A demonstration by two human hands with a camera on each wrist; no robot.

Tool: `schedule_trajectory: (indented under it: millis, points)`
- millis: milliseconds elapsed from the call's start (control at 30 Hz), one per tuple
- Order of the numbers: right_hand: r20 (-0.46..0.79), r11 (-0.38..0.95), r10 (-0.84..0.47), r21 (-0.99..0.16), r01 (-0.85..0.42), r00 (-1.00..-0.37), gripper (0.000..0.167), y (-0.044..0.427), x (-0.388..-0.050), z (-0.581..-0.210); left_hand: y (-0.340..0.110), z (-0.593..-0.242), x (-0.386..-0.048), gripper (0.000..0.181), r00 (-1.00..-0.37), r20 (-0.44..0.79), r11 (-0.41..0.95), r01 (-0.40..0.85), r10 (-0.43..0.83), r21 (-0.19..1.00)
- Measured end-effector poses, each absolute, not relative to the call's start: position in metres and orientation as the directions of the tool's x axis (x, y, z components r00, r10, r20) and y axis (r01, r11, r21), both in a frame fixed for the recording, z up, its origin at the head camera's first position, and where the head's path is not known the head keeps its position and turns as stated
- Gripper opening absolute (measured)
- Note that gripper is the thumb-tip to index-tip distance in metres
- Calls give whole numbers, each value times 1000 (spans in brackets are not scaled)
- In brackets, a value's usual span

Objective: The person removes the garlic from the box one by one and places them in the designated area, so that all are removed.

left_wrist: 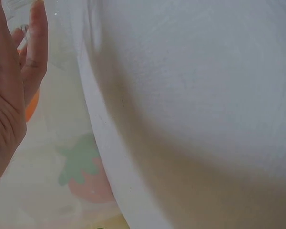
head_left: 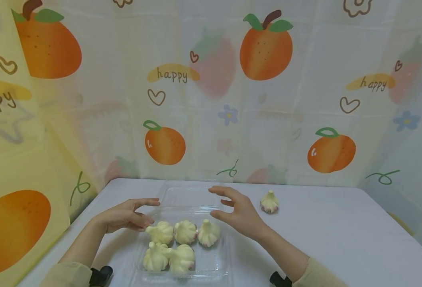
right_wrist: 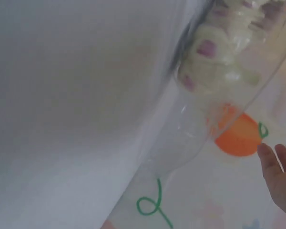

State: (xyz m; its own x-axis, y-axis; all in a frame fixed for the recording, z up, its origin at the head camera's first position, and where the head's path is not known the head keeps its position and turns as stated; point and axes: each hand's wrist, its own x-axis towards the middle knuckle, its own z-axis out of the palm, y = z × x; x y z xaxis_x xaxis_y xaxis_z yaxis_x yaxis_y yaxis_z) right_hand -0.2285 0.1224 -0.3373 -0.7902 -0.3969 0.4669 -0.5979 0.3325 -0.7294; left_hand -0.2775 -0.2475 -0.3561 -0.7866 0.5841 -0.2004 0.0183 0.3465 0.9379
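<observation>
A clear plastic box [head_left: 212, 263] lies on the table with its lid [head_left: 189, 197] folded back behind it. Several pale garlic bulbs [head_left: 182, 258] sit inside in two rows; the front right part of the box is bare. My left hand [head_left: 126, 215] is at the box's back left corner, fingers extended; whether they touch the plastic I cannot tell. Across from it, my right hand [head_left: 243, 211] hovers by the back right corner with spread fingers and holds nothing. The right wrist view catches the bulbs [right_wrist: 209, 62] through the box wall, with the hand [right_wrist: 279, 176] apart from it.
One more garlic bulb [head_left: 269, 202] stands on the white table [head_left: 322, 235], to the right of my right hand. A fruit-patterned curtain [head_left: 211, 99] hangs along the table's back and left sides.
</observation>
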Motion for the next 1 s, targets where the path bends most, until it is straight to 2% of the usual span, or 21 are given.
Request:
schedule_trajectory:
  millis: [300,633,1000]
  points:
    - [418,258,-530,-750,-610,-738,51,100,-218,-340,-247,-356,-277,76,-790,-201,352,19,579,936]
    - [402,191,-664,-725,-662,-631,48,84,-216,-339,-247,-358,-278,75,-793,-199,347,17,576,938]
    - [296,235,-767,-695,-679,-569,44,68,-218,-348,-247,-358,-278,74,-793,-197,336,11,577,942]
